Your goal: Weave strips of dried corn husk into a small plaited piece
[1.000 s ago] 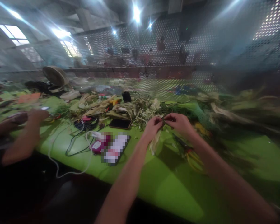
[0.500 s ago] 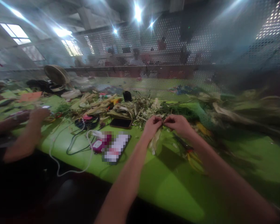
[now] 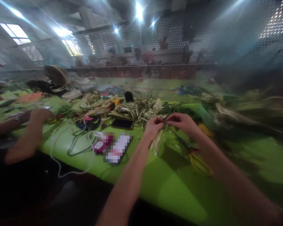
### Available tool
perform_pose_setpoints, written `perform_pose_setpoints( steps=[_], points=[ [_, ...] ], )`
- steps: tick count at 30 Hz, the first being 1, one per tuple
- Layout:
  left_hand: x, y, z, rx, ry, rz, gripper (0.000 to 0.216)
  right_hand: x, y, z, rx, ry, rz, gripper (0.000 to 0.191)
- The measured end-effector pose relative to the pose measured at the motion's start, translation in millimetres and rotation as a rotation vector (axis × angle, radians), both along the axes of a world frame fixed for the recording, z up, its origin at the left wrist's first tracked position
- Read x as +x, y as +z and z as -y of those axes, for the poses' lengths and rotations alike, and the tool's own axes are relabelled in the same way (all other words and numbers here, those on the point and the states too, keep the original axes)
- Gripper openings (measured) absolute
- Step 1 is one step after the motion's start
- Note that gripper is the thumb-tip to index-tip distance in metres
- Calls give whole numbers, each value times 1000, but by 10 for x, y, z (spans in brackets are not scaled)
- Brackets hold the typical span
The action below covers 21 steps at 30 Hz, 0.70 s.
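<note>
My left hand [image 3: 154, 127] is closed, fingertips pinched, with pale dried husk strips [image 3: 157, 144] hanging below it. My right hand [image 3: 180, 121] meets it at the fingertips. Its thumb and forefinger are pinched at the upper end of the strips, and whatever lies between them is too small to make out. Beneath my right wrist lie scissors with yellow handles [image 3: 201, 163], their dark blades pointing towards my hands. Just beyond my hands spreads a heap of dried husks and shavings [image 3: 146, 108].
On the green table [image 3: 169, 194], left of my forearm, lie a lit phone [image 3: 119, 149], a magenta device [image 3: 103, 146] with a white cable [image 3: 79, 172], and a dark phone [image 3: 122, 124]. Another person's arm [image 3: 25, 141] rests at the left. A perforated metal screen [image 3: 141, 59] stands behind.
My right hand has risen slightly and its fingers have loosened a little, near the left fingertips. My left hand and the hanging strips have barely moved.
</note>
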<state>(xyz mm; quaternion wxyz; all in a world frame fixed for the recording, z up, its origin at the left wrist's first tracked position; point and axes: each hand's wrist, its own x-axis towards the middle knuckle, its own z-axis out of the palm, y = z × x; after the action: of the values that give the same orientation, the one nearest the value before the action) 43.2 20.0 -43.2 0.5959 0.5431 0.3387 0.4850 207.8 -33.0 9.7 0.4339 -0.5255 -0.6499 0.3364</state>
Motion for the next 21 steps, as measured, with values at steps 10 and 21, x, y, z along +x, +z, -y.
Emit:
perform_pose_setpoints(
  steps=[10,21],
  points=[
    [3,26,20,100,37,-77,18,-60,-108,-12,235,-162,345,14],
    [-10,53,55,198,23,-93,19,-109,-83,15,282,-214,500,15]
  ],
)
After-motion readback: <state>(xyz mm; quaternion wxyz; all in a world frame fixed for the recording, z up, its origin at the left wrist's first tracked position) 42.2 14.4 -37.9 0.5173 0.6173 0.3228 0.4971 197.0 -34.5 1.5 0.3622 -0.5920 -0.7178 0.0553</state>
